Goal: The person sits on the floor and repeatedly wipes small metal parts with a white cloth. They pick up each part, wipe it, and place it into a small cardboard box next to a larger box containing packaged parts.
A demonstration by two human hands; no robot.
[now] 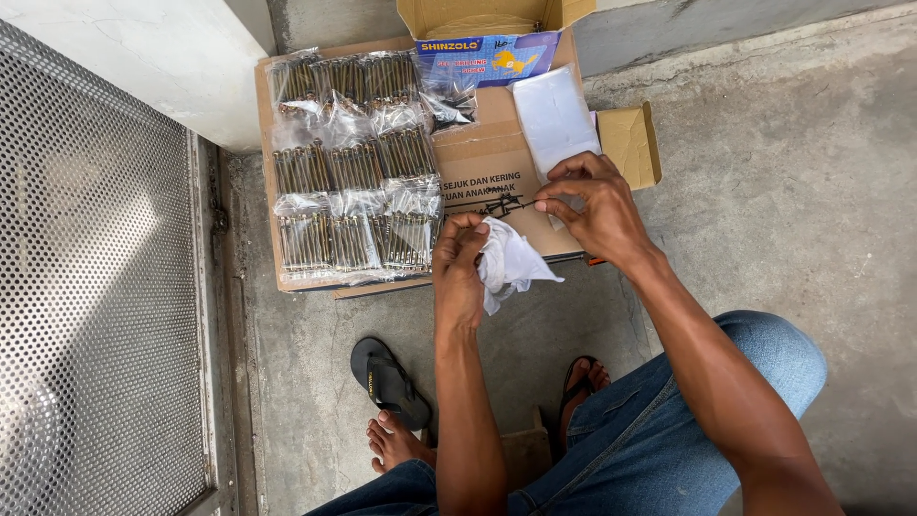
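While both hands are working over the flattened cardboard [497,158]:
Left hand [458,263]: is clutching a small clear bag [511,263], fingers closed.
Right hand [592,205]: is pinching dark screws [501,204] lying left-right, just above the bag.

You're seeing brown cardboard [497,158], brassy, maybe golden, screw packets [353,172], a white bag [506,263], and black sandals [387,382].

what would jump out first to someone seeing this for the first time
First, the rows of clear packets of long screws, laid out on the left of a flattened cardboard box on the concrete floor. Next, the two hands above the box's near edge: the left hand holds a small clear plastic bag, and the right hand pinches a few dark screws. A perforated metal grille fills the far left.
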